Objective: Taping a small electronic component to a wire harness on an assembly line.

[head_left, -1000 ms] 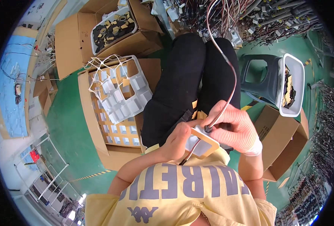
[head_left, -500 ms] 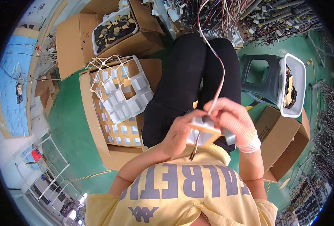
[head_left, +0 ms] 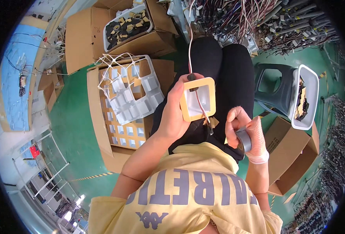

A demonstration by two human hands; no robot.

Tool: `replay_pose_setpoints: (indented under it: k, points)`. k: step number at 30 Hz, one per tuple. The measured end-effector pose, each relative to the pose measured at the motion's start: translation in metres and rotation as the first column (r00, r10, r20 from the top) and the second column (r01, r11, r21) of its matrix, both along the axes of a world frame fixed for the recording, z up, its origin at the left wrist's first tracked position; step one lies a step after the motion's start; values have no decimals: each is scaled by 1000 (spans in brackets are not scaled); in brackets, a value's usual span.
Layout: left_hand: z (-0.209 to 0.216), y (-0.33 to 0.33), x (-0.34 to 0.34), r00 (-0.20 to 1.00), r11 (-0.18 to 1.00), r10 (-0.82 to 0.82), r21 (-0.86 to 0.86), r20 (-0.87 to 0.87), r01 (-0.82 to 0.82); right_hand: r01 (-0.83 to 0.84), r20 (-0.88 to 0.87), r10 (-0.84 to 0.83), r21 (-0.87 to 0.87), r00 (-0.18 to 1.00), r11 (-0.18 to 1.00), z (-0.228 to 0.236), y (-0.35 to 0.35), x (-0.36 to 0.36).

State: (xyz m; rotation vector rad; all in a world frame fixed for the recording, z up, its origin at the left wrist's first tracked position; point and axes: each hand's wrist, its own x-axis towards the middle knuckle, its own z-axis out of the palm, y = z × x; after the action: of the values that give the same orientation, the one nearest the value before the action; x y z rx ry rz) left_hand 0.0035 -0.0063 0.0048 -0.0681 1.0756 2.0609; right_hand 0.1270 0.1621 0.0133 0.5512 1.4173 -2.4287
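Your left hand [head_left: 175, 115] pinches a square tan-rimmed white frame [head_left: 198, 99] with a red-white wire [head_left: 190, 46]; your right hand [head_left: 244, 132] grips a grey tape roll [head_left: 243, 141].

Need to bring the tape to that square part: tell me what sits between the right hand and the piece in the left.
Nothing solid. The right hand with the grey tape roll is apart from the square tan-framed part in the left hand; only its thin red-and-white wire dangles between.

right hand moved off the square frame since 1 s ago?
Yes. The right hand has left the square frame and dropped toward the body, lower right over the black-clad lap, gripping a grey tape roll. The left hand alone holds the frame.
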Motion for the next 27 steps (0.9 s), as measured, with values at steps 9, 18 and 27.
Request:
replay_pose_setpoints:
  k: [9, 18, 27]
  points:
    - [9, 18, 12, 931, 968, 85, -191, -356, -162, -9, 81, -4, 153, 997, 988, 18, -25, -21]
    - [16, 27, 17, 948, 943, 297, -120, -113, -310, -23, 20, 20, 120, 1000, 992, 12, -38, -13]
    - [6, 28, 5, 922, 907, 387, -169, -26, -386, 81, -54, -77, 72, 996, 994, 3, -41, -13]
